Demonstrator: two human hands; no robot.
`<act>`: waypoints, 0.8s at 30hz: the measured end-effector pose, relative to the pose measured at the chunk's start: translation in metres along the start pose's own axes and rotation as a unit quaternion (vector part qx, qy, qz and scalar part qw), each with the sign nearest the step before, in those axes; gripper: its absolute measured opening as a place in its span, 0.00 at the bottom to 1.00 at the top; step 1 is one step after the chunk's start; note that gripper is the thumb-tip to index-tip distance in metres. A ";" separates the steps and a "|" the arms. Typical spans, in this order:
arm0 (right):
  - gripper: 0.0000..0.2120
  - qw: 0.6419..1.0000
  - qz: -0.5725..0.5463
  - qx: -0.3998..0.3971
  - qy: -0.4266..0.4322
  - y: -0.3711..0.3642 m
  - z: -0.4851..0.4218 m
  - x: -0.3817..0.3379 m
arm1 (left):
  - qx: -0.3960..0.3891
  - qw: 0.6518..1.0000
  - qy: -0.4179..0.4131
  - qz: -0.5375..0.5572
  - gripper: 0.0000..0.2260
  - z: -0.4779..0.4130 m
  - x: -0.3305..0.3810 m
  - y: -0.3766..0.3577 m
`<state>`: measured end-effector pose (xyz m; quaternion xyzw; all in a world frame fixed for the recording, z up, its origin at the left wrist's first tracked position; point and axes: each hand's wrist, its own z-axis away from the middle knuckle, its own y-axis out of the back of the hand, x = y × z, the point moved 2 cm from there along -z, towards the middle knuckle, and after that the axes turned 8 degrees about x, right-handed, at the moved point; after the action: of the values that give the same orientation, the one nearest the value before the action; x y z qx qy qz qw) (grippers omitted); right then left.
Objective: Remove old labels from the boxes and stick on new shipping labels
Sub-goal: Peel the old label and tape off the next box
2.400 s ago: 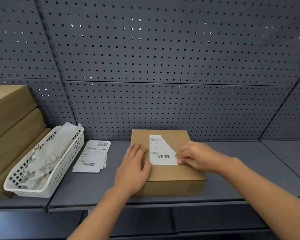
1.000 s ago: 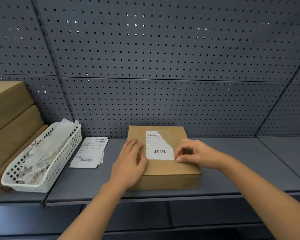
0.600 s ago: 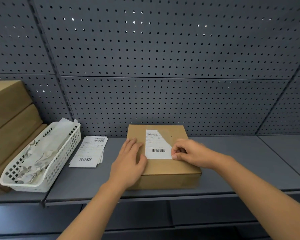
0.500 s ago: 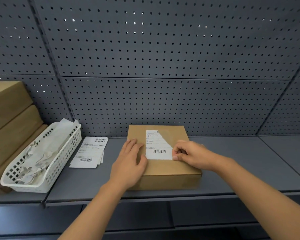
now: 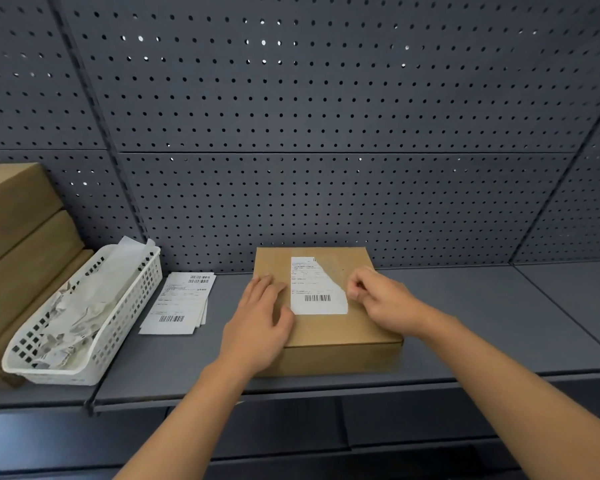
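A flat brown cardboard box [image 5: 329, 329] lies on the grey shelf [image 5: 499, 323]. Its old white label [image 5: 312, 289] carries a barcode, and the label's upper right part is torn away, leaving a pale patch on the cardboard. My left hand [image 5: 260, 317] lies flat on the box's left side, fingers straight, thumb near the label's lower left corner. My right hand [image 5: 381, 299] has its fingers curled, with thumb and fingertips pinching at the label's torn right edge. A small stack of new shipping labels [image 5: 181, 303] lies on the shelf left of the box.
A white plastic basket [image 5: 129, 306] with crumpled label scraps stands at the left, leaning against stacked brown boxes [image 5: 14, 216]. A grey pegboard wall [image 5: 326, 133] rises directly behind the shelf. The shelf's front edge runs just under my forearms.
My right hand has moved from the label's lower right corner up along its torn right edge. The left hand and the box have stayed in place.
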<state>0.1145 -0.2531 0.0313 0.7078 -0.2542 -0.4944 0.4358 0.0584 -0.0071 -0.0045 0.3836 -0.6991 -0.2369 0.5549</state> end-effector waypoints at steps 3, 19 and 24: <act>0.07 0.997 -0.068 -0.012 -0.021 0.001 0.001 0.006 | 0.000 1.000 0.001 0.000 0.21 0.000 0.000 0.001; 0.03 0.994 -0.111 -0.005 0.007 0.008 0.002 0.001 | 0.000 1.000 0.004 0.002 0.20 0.000 -0.001 0.001; 0.05 0.989 -0.121 0.070 -0.051 0.004 -0.001 -0.004 | 0.001 1.000 0.003 0.004 0.20 -0.001 0.000 0.002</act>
<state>0.1138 -0.2515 0.0371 0.7358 -0.2226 -0.5599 0.3090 0.0586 -0.0058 -0.0034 0.3819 -0.6994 -0.2327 0.5576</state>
